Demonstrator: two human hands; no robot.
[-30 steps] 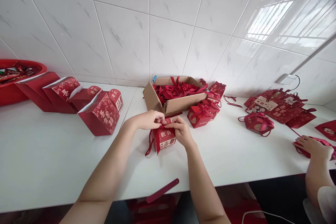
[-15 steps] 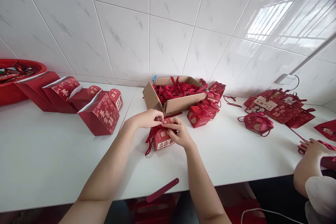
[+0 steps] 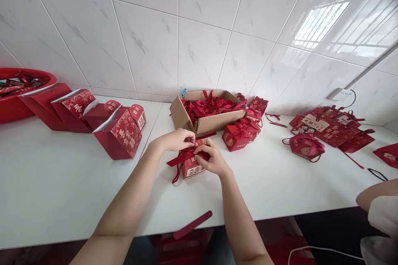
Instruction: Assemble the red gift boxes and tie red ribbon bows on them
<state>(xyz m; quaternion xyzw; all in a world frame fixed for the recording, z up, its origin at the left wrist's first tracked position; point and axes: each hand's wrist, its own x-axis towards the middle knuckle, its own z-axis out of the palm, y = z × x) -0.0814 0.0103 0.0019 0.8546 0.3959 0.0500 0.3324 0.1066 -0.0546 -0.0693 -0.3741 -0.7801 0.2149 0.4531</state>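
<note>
A small red gift box with white and gold lettering sits before me on the white table. Across its top lies a red ribbon, one tail sticking out to the left. My left hand is at the box's back left, thumb and fingertips pinched on the ribbon. From the right, my right hand curls over the box top, its fingers closed on the same ribbon. The fingers cover part of the ribbon and lid. A twisted red cord hangs at the box's left side.
Behind stands a cardboard box full of red ribbons. Bowed gift boxes are right of it; open red boxes stand left, beside a red basin. A dark red strip overhangs the front edge. A co-worker's arm is far right.
The ribbon's tail now stretches out left across the box top, and my right fingers have shifted slightly. The co-worker's hand and the red item by it have left view at the right.
</note>
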